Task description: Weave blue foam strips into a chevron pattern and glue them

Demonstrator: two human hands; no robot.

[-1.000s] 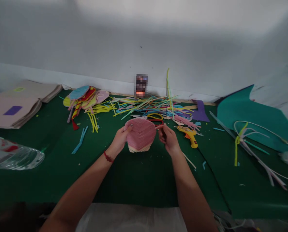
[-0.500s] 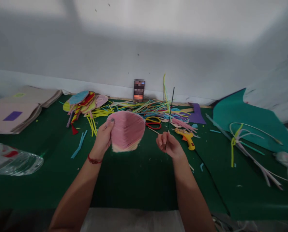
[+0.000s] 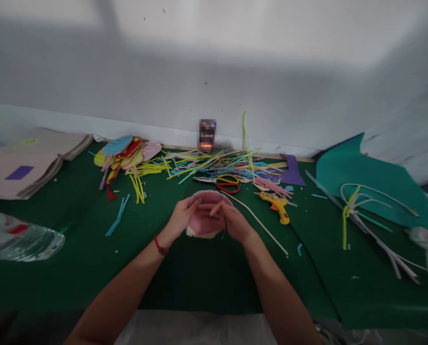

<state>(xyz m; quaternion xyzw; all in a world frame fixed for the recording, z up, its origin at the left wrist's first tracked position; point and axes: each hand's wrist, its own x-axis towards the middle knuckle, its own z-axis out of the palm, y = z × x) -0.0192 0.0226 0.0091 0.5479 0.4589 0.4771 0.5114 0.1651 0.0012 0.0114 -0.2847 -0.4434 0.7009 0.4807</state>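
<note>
A pink, ribbed, rounded paper-like piece [image 3: 201, 228] with a pale lower edge is held up over the middle of the table. My left hand [image 3: 178, 218] pinches its left side, thumb on the near face. At its right side is my right hand [image 3: 237, 223], fingers curled in front of the pink face. A short dark length of the thin black stick [image 3: 225, 224] shows by the right fingers; the rest is hidden. Beyond the piece lie scissors [image 3: 228, 183] with red and yellow handles. A yellow glue gun [image 3: 280, 209] lies right of my right hand.
Coloured strips [image 3: 217, 163] are heaped along the wall, near a phone-like blurred object [image 3: 207, 135]. Finished-looking coloured shapes [image 3: 118, 145] lie left. A clear bottle [image 3: 30, 239] and pads [image 3: 23, 172] occupy the left side; a teal sheet [image 3: 372, 177] is on the right.
My hands have come together. The pink piece has moved right and slightly down, and the right hand has brought the black stick left to it. The scissors' blades are now uncovered.
</note>
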